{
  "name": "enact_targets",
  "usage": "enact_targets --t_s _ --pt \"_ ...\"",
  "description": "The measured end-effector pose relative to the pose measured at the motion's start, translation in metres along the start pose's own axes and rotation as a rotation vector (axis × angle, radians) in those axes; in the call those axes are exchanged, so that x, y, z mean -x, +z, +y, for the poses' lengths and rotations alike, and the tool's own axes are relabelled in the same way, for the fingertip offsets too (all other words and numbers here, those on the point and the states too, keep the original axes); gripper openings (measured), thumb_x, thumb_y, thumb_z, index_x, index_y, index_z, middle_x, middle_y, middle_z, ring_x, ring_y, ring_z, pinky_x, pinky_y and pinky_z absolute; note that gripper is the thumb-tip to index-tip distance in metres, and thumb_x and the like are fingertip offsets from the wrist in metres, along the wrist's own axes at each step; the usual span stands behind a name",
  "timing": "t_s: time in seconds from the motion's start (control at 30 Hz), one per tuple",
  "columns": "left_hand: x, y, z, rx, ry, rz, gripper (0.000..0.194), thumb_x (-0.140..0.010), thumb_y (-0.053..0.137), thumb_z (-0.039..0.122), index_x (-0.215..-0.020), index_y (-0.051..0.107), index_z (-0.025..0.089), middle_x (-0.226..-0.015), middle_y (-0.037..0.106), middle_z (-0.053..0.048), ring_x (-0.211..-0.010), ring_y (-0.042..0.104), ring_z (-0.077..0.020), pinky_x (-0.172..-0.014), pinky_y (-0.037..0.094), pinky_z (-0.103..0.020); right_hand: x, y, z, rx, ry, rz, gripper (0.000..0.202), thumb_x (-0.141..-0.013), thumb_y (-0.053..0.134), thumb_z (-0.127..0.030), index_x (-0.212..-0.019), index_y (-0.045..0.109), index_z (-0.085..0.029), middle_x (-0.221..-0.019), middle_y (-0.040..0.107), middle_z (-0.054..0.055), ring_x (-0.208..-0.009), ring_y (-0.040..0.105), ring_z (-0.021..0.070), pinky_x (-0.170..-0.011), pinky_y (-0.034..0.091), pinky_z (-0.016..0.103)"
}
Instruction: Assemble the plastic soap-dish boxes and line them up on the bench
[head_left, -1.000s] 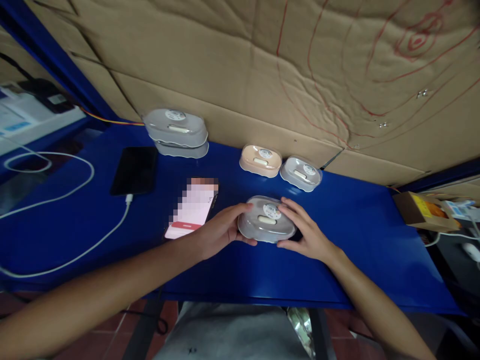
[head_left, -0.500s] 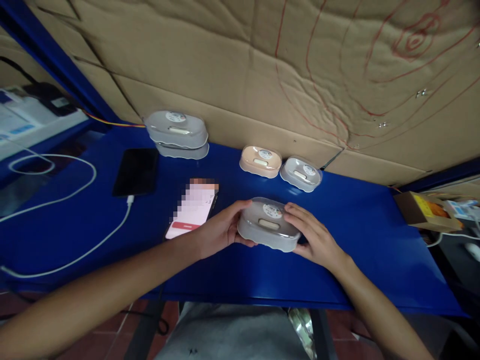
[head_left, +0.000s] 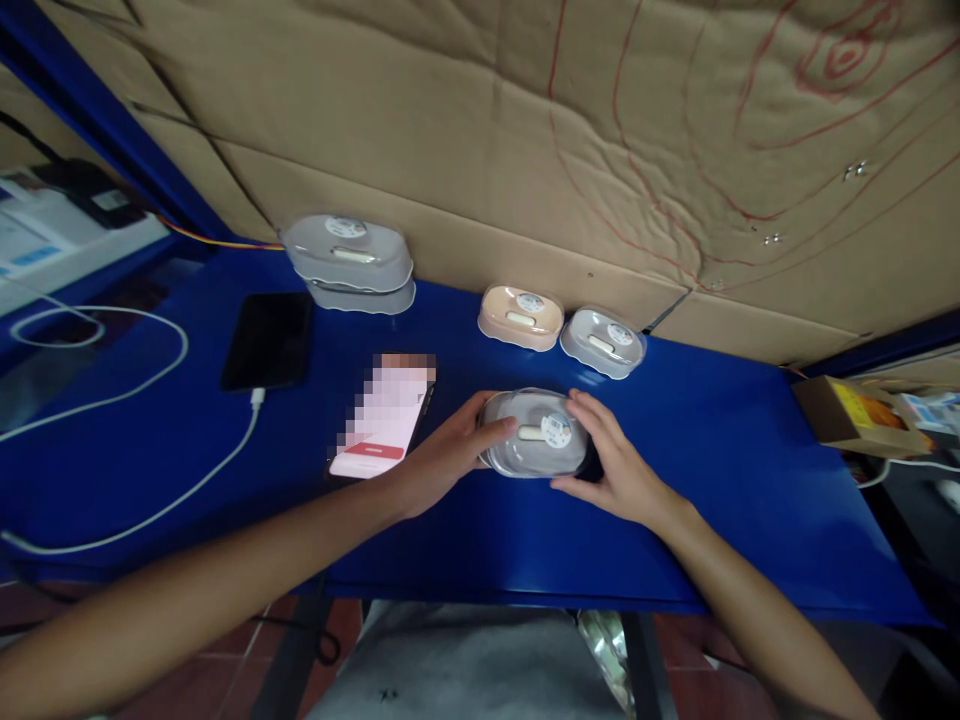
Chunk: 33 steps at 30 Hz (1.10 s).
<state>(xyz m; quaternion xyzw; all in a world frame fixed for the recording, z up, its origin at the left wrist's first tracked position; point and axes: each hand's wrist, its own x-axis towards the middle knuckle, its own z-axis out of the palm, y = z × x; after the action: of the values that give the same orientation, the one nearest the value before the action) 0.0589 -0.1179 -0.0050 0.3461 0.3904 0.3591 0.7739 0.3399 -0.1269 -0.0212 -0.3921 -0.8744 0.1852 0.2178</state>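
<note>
No wording legible to me. Held grey box (head_left: 514,458): round white label (head_left: 556,431) on its clear lid, print too small to make out. Similar round labels on the stacked grey boxes (head_left: 382,252), peach box (head_left: 497,308) and small grey box (head_left: 589,328). Phone (head_left: 384,418) screen partly pixelated; pale mark on its red bar (head_left: 373,452), unreadable.

Phone (head_left: 388,418) left of front case (head_left: 534,434), stacked cases (head_left: 346,262) behind

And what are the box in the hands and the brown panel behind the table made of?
The held box: probably plastic, glossy, see-through on top and catching highlights. The brown panel: apparently matte cardboard, judging by its creases and fold lines.
</note>
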Motion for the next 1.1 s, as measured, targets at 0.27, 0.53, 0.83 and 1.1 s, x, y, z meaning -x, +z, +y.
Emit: enact_targets --t_s 0.27,0.53,0.83,1.1 --pt "0.005 0.002 -0.005 0.052 0.096 -0.143 0.045 -0.099 0.07 0.059 -0.133 0.071 0.03 -0.143 0.069 -0.007 -0.132 0.062 -0.0287 -0.101 0.054 -0.035 0.003 0.0 0.002 0.09 -0.077 0.138 0.104 -0.096 0.077 -0.041 -0.174 0.009 -0.034 -0.163 0.035 0.018 -0.155 0.044 0.0403 -0.122 0.049 0.062" --pt "0.007 0.002 -0.008 -0.023 0.13 -0.149 0.05 -0.101 0.063 0.063 -0.142 0.066 0.033 -0.15 0.064 -0.008 -0.131 0.061 -0.0289 -0.102 0.055 -0.039 0.003 0.003 0.001 0.178 -0.128 0.184 0.103 -0.096 0.076 -0.033 -0.173 0.007 -0.037 -0.152 0.039 0.017 -0.15 0.047 0.0431 -0.119 0.051 0.067" --pt "0.015 0.008 0.001 -0.25 0.298 -0.119 0.048 -0.105 0.059 0.058 -0.141 0.066 0.027 -0.146 0.066 -0.01 -0.132 0.061 -0.0298 -0.109 0.05 -0.04 0.004 0.002 0.001 0.218 -0.137 0.219 0.103 -0.095 0.078 -0.033 -0.173 0.011 -0.04 -0.151 0.041 0.015 -0.147 0.049 0.0436 -0.117 0.053 0.068" --pt "0.011 0.006 -0.001 -0.155 0.26 -0.163 0.051 -0.106 0.057 0.06 -0.144 0.063 0.028 -0.149 0.065 -0.01 -0.135 0.061 -0.0305 -0.108 0.052 -0.041 0.001 0.005 0.0 0.167 -0.104 0.206 0.104 -0.095 0.078 -0.034 -0.173 0.01 -0.041 -0.157 0.038 0.014 -0.15 0.047 0.0427 -0.121 0.049 0.067"
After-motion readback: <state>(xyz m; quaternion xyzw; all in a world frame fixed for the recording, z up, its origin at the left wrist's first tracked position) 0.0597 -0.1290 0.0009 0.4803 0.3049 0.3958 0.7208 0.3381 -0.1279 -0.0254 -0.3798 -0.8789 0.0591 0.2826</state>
